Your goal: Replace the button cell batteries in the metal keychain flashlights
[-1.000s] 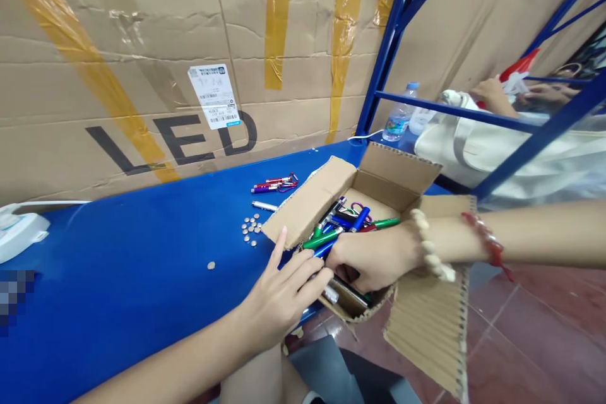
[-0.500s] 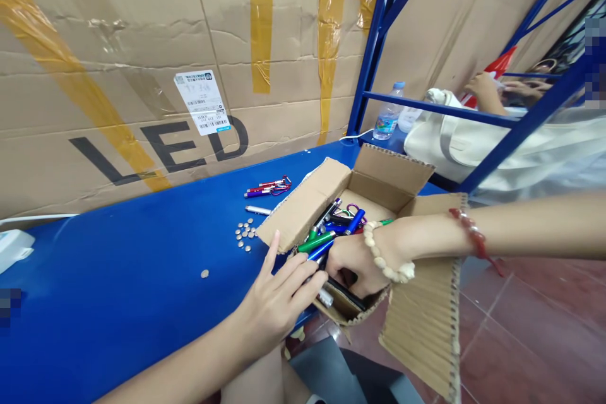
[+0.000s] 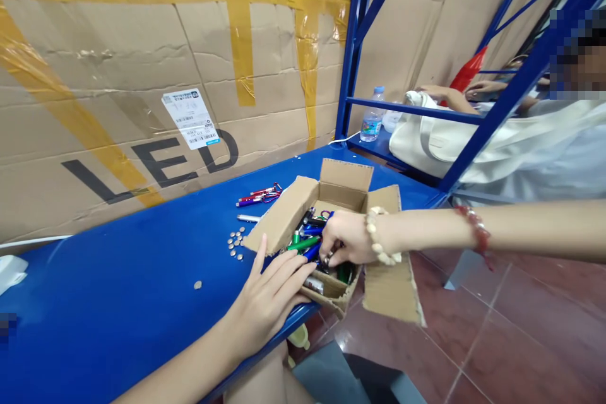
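Observation:
An open cardboard box (image 3: 303, 202) holds several small coloured metal tubes, green, blue and black, that look like keychain torches; a green tube (image 3: 303, 243) lies near the top. My right hand (image 3: 344, 238) reaches in from the right, its fingers curled together among the tubes. A dark, shiny bit shows at its fingertips, too small to name. My left hand (image 3: 271, 293) rests on the box's near left side with its fingers stretched out, next to a silver tube (image 3: 314, 285). Several small silver discs like button cells (image 3: 235, 243) lie left of the box.
Red and purple tubes with clips (image 3: 259, 194) and a silver tube (image 3: 248, 218) lie on the blue table (image 3: 142, 290). A water bottle (image 3: 372, 115) and a white bag (image 3: 438, 132) stand beyond the blue frame (image 3: 416, 108). Another person's hands (image 3: 483, 88) are by a red thing.
My right hand has risen a little from deeper in the box, its fingers still curled. The box sits turned slightly, and the view has shifted. My left hand stays at the box's side.

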{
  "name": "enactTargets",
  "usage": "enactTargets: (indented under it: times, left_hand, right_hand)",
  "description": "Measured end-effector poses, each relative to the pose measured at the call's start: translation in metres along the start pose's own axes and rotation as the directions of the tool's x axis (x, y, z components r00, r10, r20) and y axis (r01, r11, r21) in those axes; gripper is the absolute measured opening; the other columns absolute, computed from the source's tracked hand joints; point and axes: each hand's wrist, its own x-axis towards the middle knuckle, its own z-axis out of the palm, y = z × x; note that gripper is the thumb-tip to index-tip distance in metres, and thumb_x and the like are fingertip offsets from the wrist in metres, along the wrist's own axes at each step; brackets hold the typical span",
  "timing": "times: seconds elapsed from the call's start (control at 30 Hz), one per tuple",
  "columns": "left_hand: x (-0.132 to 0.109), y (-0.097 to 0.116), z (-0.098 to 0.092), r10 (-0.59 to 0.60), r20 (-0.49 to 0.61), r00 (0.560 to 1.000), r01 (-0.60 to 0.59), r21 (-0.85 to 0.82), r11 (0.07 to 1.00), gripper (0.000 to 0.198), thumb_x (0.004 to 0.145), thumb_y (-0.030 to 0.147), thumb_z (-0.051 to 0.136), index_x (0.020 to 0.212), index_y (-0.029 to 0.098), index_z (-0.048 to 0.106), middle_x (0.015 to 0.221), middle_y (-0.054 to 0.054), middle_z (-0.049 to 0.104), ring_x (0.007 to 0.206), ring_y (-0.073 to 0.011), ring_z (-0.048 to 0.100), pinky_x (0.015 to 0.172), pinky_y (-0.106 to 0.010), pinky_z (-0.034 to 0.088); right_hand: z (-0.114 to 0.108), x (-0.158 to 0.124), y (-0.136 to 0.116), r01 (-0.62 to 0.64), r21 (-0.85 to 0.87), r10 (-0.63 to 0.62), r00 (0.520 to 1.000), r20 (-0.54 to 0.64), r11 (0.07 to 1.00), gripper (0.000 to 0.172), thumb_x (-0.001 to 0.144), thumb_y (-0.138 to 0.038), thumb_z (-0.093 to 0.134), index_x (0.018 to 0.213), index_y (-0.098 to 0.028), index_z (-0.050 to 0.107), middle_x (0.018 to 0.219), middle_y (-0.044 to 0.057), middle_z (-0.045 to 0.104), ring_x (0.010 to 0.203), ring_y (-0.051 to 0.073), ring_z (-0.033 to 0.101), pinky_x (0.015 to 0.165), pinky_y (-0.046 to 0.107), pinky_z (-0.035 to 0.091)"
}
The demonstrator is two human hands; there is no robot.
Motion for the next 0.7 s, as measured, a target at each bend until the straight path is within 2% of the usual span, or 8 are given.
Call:
enactTargets:
  times: [0.1,0.23,0.37,0.43,0.5,0.53,0.63,0.7]
  left_hand:
    - [0.0,0.0,0.001,-0.027,0.005,1.0,0.027,-0.01,1.0,0.038,0.089,0.016,0.05,0.127,0.013,0.047,0.118,-0.012,0.062,0.116,-0.0227,0.054,0.111,-0.06,0.001]
    - [-0.003,-0.003,0.004,-0.046,0.014,0.999,0.047,-0.088,0.995,0.043,0.088,0.022,0.053,0.13,0.016,0.045,0.121,-0.012,0.061,0.118,-0.024,0.052,0.111,-0.058,0.012]
    - [0.007,-0.001,-0.004,-0.204,0.013,0.979,0.194,-0.373,0.907,0.052,0.084,0.033,0.058,0.131,0.018,0.044,0.128,-0.013,0.055,0.123,-0.0262,0.047,0.108,-0.047,0.032]
    - [0.021,0.005,-0.018,-0.498,-0.007,0.867,0.389,-0.616,0.685,0.046,0.088,0.036,0.05,0.129,0.018,0.045,0.131,-0.014,0.053,0.123,-0.0258,0.047,0.105,-0.043,0.037]
    - [0.038,0.011,-0.034,-0.784,0.095,0.613,0.436,-0.869,0.236,0.047,0.092,0.042,0.037,0.13,0.015,0.042,0.128,-0.014,0.055,0.12,-0.0238,0.051,0.104,-0.04,0.04]
    - [0.046,0.013,-0.042,-0.828,0.228,0.512,0.38,-0.925,-0.019,0.048,0.093,0.043,0.031,0.129,0.013,0.042,0.126,-0.015,0.057,0.117,-0.0234,0.054,0.102,-0.039,0.041]
    - [0.06,0.015,-0.057,-0.64,0.658,0.396,0.266,-0.75,-0.606,0.051,0.094,0.04,0.024,0.111,0.002,0.054,0.103,-0.019,0.066,0.098,-0.0243,0.065,0.094,-0.039,0.048]
    - [0.06,0.015,-0.058,-0.589,0.719,0.368,0.164,-0.674,-0.72,0.046,0.094,0.032,0.024,0.091,0.004,0.059,0.082,-0.016,0.069,0.081,-0.0216,0.07,0.086,-0.037,0.053]
  right_hand:
    - [-0.015,-0.005,0.005,-0.079,0.013,0.079,0.997,-0.013,0.997,0.019,0.073,-0.024,0.065,0.087,-0.015,0.074,0.076,0.005,0.072,0.065,0.011,0.061,0.061,0.021,0.046]
    - [-0.021,-0.011,0.009,-0.154,0.236,0.161,0.987,-0.014,0.96,0.028,0.071,-0.032,0.067,0.093,-0.015,0.073,0.077,0.005,0.072,0.065,0.012,0.064,0.061,0.02,0.049]
    - [-0.028,-0.015,0.004,-0.123,0.33,0.151,0.987,-0.059,0.936,0.031,0.073,-0.035,0.065,0.095,-0.014,0.073,0.073,0.005,0.072,0.062,0.011,0.063,0.059,0.021,0.05]
    - [-0.036,-0.014,-0.007,-0.063,0.252,0.106,0.982,-0.158,0.966,0.029,0.074,-0.034,0.065,0.094,-0.015,0.073,0.077,0.005,0.072,0.066,0.012,0.063,0.062,0.021,0.05]
    - [-0.045,-0.009,-0.023,0.031,0.131,0.008,0.959,-0.284,0.991,0.024,0.077,-0.032,0.063,0.091,-0.014,0.073,0.08,0.006,0.071,0.07,0.012,0.063,0.066,0.022,0.049]
    - [-0.048,-0.004,-0.033,0.085,0.062,-0.059,0.939,-0.338,0.995,0.023,0.078,-0.03,0.062,0.09,-0.014,0.073,0.082,0.006,0.071,0.072,0.012,0.062,0.067,0.022,0.048]
    - [-0.044,0.016,-0.062,0.193,-0.126,-0.226,0.909,-0.35,0.973,0.017,0.081,-0.024,0.059,0.088,-0.018,0.073,0.082,0.004,0.069,0.074,0.011,0.061,0.069,0.022,0.047]
    - [-0.033,0.032,-0.077,0.203,-0.211,-0.253,0.937,-0.242,0.956,0.015,0.081,-0.019,0.058,0.085,-0.021,0.072,0.085,0.001,0.069,0.077,0.011,0.06,0.07,0.021,0.045]
